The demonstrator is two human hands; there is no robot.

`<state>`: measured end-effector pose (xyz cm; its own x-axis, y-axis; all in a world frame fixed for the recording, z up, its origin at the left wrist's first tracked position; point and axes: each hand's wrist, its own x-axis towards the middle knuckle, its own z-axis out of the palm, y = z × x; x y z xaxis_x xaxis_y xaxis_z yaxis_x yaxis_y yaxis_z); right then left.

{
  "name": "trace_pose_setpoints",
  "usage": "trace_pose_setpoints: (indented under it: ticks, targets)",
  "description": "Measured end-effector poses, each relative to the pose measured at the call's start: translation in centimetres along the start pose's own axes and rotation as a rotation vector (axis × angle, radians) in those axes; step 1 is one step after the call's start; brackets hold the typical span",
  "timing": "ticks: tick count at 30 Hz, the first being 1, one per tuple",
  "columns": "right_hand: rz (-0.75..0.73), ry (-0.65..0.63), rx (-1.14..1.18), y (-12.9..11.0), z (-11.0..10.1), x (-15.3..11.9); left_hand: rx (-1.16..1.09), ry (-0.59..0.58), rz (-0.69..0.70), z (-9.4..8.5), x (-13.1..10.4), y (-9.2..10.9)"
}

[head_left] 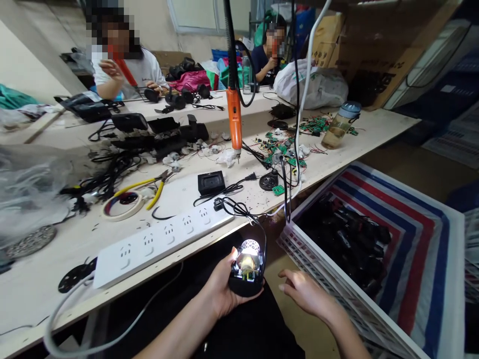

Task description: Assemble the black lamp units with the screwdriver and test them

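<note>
A small black lamp point(246, 285) with an opened housing rests in my left hand point(223, 284), whose thumb and fingers close round its sides. Its light glows bright white, and bits of circuitry show inside. A black cable point(265, 239) runs from the lamp up to a plug point(218, 203) at the end of the white power strip point(164, 239). Over to the right, my right hand point(305, 290) hovers apart from the lamp. It holds nothing, its fingers loosely bent and slightly apart.
An orange electric screwdriver point(234, 119) hangs above the bench. Yellow-handled cutters point(155, 194), a tape roll point(121, 212), green circuit boards point(286, 149) and a bottle point(339, 127) lie or stand there. A striped-lined crate point(415, 249) with black parts is at right. Two people sit opposite.
</note>
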<state>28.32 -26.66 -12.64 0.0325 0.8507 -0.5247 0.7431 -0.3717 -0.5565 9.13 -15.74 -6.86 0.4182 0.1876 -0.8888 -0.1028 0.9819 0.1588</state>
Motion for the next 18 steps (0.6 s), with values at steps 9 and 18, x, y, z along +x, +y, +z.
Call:
trace_pose_setpoints:
  ticks: [9, 18]
  targets:
    - [-0.006, -0.022, 0.004, -0.7, -0.4, -0.1, -0.026, 0.0, 0.009, -1.0, -1.5, -0.3]
    - [-0.045, -0.076, -0.004, -3.7, -2.0, -1.6, -0.057, 0.037, 0.053, -3.4, -5.8, -1.3]
